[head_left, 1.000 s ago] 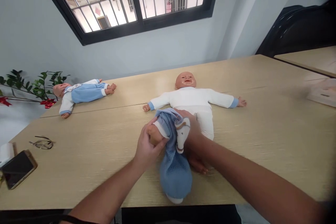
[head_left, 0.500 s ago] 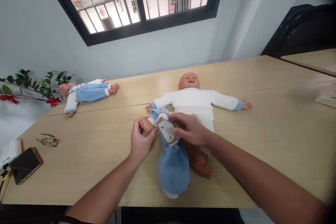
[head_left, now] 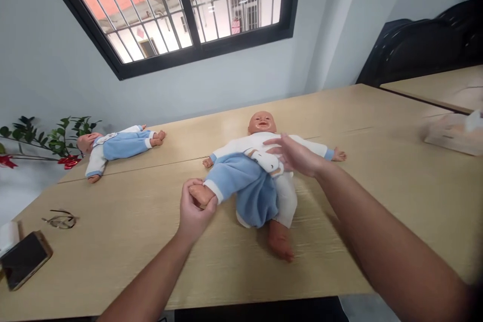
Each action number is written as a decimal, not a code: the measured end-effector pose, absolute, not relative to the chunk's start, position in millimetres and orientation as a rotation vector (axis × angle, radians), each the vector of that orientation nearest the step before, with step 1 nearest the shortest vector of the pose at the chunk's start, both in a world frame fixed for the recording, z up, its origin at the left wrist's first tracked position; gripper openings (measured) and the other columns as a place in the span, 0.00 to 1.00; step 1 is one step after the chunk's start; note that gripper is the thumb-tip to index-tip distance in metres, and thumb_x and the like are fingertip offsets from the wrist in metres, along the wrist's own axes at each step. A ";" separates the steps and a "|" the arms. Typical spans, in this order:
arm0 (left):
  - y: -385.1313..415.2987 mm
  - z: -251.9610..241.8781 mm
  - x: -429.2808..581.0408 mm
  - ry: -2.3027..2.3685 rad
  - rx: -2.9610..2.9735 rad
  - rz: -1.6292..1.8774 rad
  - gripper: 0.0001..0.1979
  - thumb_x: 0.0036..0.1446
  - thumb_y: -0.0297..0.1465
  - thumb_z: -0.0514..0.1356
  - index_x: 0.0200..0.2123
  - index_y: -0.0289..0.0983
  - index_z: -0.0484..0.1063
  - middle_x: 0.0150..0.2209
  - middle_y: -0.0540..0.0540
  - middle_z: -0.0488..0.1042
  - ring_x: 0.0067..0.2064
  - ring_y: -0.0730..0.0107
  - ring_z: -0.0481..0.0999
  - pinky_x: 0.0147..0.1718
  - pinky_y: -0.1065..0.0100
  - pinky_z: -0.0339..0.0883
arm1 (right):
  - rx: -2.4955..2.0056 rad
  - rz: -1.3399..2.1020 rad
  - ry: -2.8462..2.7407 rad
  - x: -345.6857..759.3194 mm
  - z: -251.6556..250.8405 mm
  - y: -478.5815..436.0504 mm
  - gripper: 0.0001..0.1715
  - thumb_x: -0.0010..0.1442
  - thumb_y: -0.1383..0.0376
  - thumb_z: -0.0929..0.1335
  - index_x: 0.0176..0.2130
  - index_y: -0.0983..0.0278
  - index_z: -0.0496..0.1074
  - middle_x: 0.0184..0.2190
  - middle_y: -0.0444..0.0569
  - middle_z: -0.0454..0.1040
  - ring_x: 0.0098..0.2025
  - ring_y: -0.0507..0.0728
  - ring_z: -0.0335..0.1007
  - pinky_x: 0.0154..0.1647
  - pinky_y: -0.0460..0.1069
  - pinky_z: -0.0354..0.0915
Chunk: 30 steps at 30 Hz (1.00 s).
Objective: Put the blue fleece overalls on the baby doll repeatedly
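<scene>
A baby doll (head_left: 263, 123) in a white suit lies on its back in the middle of the wooden table (head_left: 113, 231). Blue overalls (head_left: 247, 186) with a white patch are drawn up one leg to the doll's waist. My left hand (head_left: 192, 207) is closed round the doll's bare foot that sticks out of the blue leg. My right hand (head_left: 294, 156) rests on the doll's belly, fingers on the top edge of the overalls. The doll's other bare foot (head_left: 281, 242) points toward me.
A second doll (head_left: 115, 145) in blue and white lies at the back left beside a leafy plant (head_left: 56, 128). Glasses (head_left: 60, 207) and a phone (head_left: 22, 259) lie at the left edge. A tissue box (head_left: 453, 133) stands at the right.
The blue overalls, bunched low by the doll's legs before, are now pulled up to its waist. My right hand moved up to the belly; my left hand drew the foot outward to the left.
</scene>
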<state>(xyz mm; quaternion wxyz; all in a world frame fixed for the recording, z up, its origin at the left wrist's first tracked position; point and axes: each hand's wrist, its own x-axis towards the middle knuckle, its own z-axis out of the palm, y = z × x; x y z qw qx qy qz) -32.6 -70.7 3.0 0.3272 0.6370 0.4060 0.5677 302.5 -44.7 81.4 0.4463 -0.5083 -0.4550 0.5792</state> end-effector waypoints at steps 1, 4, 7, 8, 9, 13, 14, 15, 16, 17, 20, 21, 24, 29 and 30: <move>-69.7 2.9 -34.0 1.065 1.684 1.490 0.24 0.50 0.30 0.69 0.49 0.40 0.65 0.48 0.46 0.68 0.48 0.64 0.73 0.49 0.65 0.70 | -1.292 1.460 -1.328 303.6 85.5 -50.2 0.27 0.61 0.44 0.71 0.47 0.61 0.74 0.32 0.47 0.77 0.23 0.53 0.65 0.20 0.47 0.56; -68.2 5.6 -39.0 1.066 1.755 1.506 0.22 0.52 0.30 0.67 0.50 0.40 0.66 0.48 0.45 0.68 0.51 0.63 0.73 0.53 0.62 0.69 | -1.306 1.327 -1.765 296.8 93.9 -62.4 0.23 0.53 0.50 0.78 0.41 0.62 0.78 0.33 0.47 0.78 0.32 0.56 0.69 0.30 0.48 0.64; -76.2 11.7 -44.7 1.086 1.886 1.565 0.21 0.53 0.30 0.68 0.49 0.41 0.67 0.49 0.45 0.68 0.53 0.60 0.73 0.54 0.59 0.70 | -1.289 1.200 -1.612 284.3 86.3 -58.2 0.20 0.57 0.48 0.74 0.35 0.62 0.77 0.31 0.47 0.78 0.35 0.58 0.70 0.37 0.51 0.66; -82.0 13.9 -46.5 1.112 1.947 1.589 0.21 0.52 0.30 0.69 0.49 0.41 0.68 0.49 0.44 0.69 0.54 0.58 0.73 0.54 0.57 0.71 | -1.279 1.181 -1.443 280.6 80.5 -53.4 0.21 0.59 0.47 0.72 0.33 0.62 0.76 0.29 0.47 0.77 0.34 0.59 0.71 0.38 0.52 0.67; -89.1 15.8 -47.9 1.147 2.020 1.606 0.21 0.52 0.30 0.70 0.48 0.41 0.69 0.50 0.44 0.69 0.54 0.57 0.73 0.54 0.56 0.71 | -1.261 1.159 -1.250 277.4 74.0 -47.9 0.22 0.61 0.46 0.70 0.32 0.62 0.75 0.29 0.47 0.77 0.34 0.59 0.71 0.38 0.52 0.67; -125.8 15.1 -48.2 1.206 2.321 1.553 0.24 0.50 0.32 0.73 0.49 0.43 0.70 0.51 0.43 0.72 0.53 0.54 0.76 0.53 0.52 0.72 | -1.149 1.113 -0.698 267.3 55.7 -32.5 0.17 0.64 0.50 0.68 0.36 0.62 0.73 0.34 0.49 0.79 0.38 0.59 0.76 0.40 0.52 0.71; -135.2 12.2 -47.0 1.192 2.342 1.517 0.24 0.50 0.32 0.73 0.49 0.43 0.69 0.51 0.43 0.73 0.53 0.54 0.77 0.53 0.53 0.73 | -1.133 1.129 -0.685 265.5 55.4 -32.8 0.18 0.65 0.50 0.67 0.38 0.61 0.73 0.35 0.50 0.80 0.39 0.60 0.76 0.40 0.52 0.71; -143.9 8.5 -45.8 1.188 2.326 1.483 0.24 0.51 0.32 0.73 0.49 0.44 0.68 0.51 0.43 0.73 0.52 0.55 0.77 0.52 0.53 0.73 | -1.116 1.149 -0.737 264.3 57.0 -35.1 0.19 0.66 0.48 0.66 0.40 0.61 0.73 0.36 0.51 0.80 0.40 0.60 0.77 0.40 0.52 0.72; -151.9 4.2 -44.7 1.206 2.278 1.452 0.24 0.52 0.32 0.72 0.48 0.43 0.67 0.50 0.43 0.73 0.52 0.55 0.78 0.52 0.53 0.74 | -1.102 1.169 -0.849 264.0 60.4 -39.0 0.21 0.66 0.47 0.66 0.41 0.61 0.74 0.36 0.50 0.80 0.40 0.60 0.77 0.40 0.53 0.72; -158.9 -0.4 -44.2 1.252 2.208 1.420 0.23 0.52 0.33 0.72 0.48 0.43 0.66 0.50 0.43 0.74 0.51 0.55 0.78 0.50 0.54 0.75 | -1.089 1.191 -1.018 264.8 65.2 -44.1 0.22 0.65 0.46 0.67 0.42 0.61 0.74 0.36 0.50 0.80 0.40 0.60 0.76 0.41 0.53 0.72; -173.7 -12.1 -48.0 1.462 1.948 1.280 0.21 0.54 0.36 0.70 0.47 0.42 0.66 0.46 0.43 0.76 0.46 0.56 0.81 0.44 0.56 0.78 | -1.026 1.303 -1.640 273.4 83.3 -61.4 0.18 0.59 0.51 0.74 0.41 0.61 0.76 0.37 0.47 0.80 0.40 0.59 0.74 0.44 0.53 0.70; -176.7 -14.6 -51.0 1.520 1.875 1.219 0.21 0.54 0.38 0.70 0.47 0.41 0.67 0.44 0.43 0.77 0.44 0.55 0.81 0.42 0.57 0.78 | -1.011 1.333 -1.805 277.2 88.9 -66.0 0.15 0.57 0.55 0.75 0.40 0.61 0.77 0.37 0.46 0.79 0.39 0.58 0.73 0.44 0.52 0.70; -181.4 -17.6 -61.6 1.614 1.766 1.076 0.23 0.54 0.42 0.70 0.47 0.41 0.67 0.40 0.45 0.79 0.41 0.54 0.82 0.38 0.56 0.78 | -1.079 1.286 -2.018 284.3 99.9 -71.9 0.06 0.59 0.62 0.72 0.32 0.62 0.76 0.30 0.44 0.77 0.33 0.56 0.69 0.40 0.52 0.67; -181.7 -18.7 -69.8 1.618 1.826 0.960 0.21 0.55 0.44 0.69 0.45 0.40 0.68 0.37 0.45 0.79 0.39 0.53 0.82 0.38 0.56 0.77 | -1.142 0.768 -1.430 271.5 100.1 -66.0 0.12 0.59 0.65 0.65 0.39 0.62 0.78 0.37 0.46 0.80 0.41 0.59 0.74 0.48 0.53 0.68; -181.5 -19.8 -70.1 1.625 1.865 0.922 0.21 0.55 0.45 0.69 0.44 0.40 0.68 0.37 0.45 0.79 0.39 0.52 0.81 0.38 0.55 0.76 | -1.132 0.697 -1.303 268.4 98.7 -64.9 0.14 0.59 0.66 0.65 0.41 0.62 0.78 0.39 0.47 0.80 0.43 0.59 0.75 0.49 0.53 0.69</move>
